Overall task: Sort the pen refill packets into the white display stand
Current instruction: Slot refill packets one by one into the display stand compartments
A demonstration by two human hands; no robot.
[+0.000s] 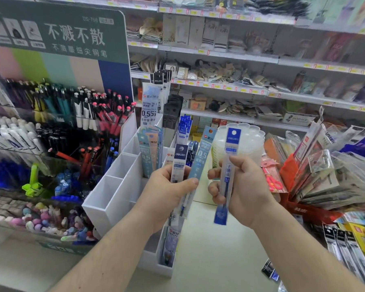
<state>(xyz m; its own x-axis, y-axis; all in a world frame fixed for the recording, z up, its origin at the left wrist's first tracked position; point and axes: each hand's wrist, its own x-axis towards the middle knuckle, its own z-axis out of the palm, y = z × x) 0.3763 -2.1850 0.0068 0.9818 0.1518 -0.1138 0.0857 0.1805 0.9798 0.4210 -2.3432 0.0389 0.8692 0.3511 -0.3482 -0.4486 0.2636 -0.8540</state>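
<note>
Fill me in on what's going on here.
A person is sorting pen refill packets into a white stand on a shop counter. The left hand grips a small bunch of packets; the right hand holds up a single blue packet, not yet placed. Some back compartments of the stand already hold packets, while several on the left side look empty.

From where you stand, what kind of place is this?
Most likely a stationery shop: long wall shelves with yellow price tags, a clear rack of coloured pens, and a white compartment display stand holding refill packets.
</note>
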